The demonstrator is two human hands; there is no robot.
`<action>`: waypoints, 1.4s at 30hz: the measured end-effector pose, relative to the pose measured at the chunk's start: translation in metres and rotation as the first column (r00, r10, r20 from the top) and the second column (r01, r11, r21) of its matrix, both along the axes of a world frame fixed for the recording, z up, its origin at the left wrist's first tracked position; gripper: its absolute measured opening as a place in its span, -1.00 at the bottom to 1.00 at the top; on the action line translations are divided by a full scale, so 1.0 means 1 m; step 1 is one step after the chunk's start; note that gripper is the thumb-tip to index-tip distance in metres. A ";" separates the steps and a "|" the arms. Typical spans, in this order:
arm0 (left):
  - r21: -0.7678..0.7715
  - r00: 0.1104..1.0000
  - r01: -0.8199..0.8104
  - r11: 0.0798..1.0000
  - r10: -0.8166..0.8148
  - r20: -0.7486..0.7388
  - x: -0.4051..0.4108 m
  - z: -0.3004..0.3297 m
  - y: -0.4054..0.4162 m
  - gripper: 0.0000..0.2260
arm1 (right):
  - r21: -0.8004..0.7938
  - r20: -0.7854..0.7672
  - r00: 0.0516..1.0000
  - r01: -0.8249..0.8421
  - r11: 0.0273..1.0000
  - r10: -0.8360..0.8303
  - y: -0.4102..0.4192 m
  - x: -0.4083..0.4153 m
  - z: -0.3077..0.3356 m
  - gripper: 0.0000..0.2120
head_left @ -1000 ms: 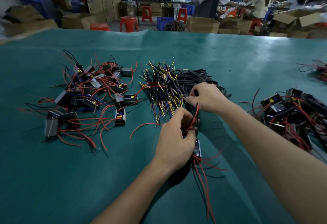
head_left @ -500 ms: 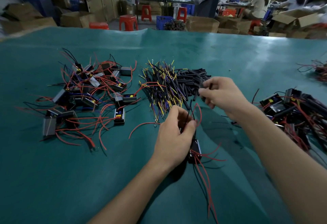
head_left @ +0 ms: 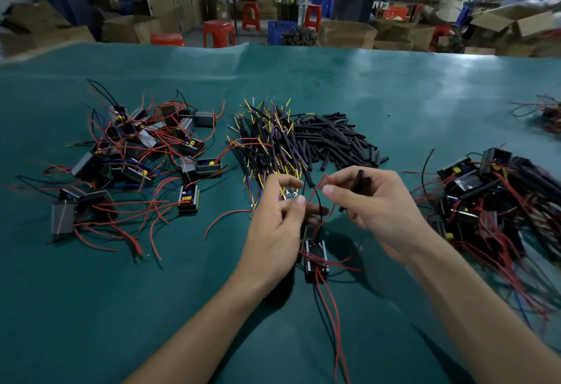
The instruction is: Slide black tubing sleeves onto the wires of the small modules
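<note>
A: What is the left hand (head_left: 274, 231) doing?
B: Its grip is pinching the red wire (head_left: 314, 198) rising from the small module (head_left: 316, 257), which is lying on the desk (head_left: 121, 307) toward the near edge.
A: And the right hand (head_left: 379, 204)?
B: It is gripping a few black tubing sleeves (head_left: 362, 183) just beside that wire. The loose sleeve pile (head_left: 337, 140) is lying mid-desk, behind both hands.
</note>
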State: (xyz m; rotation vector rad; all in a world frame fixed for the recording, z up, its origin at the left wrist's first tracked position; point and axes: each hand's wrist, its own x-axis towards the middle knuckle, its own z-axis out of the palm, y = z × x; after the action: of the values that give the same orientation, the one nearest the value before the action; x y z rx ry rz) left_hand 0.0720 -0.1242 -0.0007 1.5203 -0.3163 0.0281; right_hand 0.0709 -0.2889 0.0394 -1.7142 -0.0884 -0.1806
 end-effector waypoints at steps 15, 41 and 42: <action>0.354 0.941 -0.107 0.929 -0.021 0.339 -0.010 0.010 -0.007 -0.93 | 0.243 0.019 0.999 -0.043 0.969 0.040 0.007 -0.006 -0.003 -0.85; 0.533 0.877 -0.135 0.836 -0.150 0.457 -0.006 0.001 -0.010 -0.76 | 0.196 0.080 0.996 -0.054 0.979 0.039 -0.012 -0.012 0.023 -0.77; 0.529 0.878 -0.131 0.838 -0.150 0.454 -0.006 0.001 -0.010 -0.76 | 0.205 0.079 0.996 -0.059 0.977 0.043 -0.011 -0.012 0.023 -0.77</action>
State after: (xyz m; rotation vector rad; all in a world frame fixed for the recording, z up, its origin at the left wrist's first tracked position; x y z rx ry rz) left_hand 0.0659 -0.1338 0.0005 2.0814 -0.7862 0.3411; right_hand 0.0587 -0.3002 0.0624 -1.4960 -0.1627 -0.2081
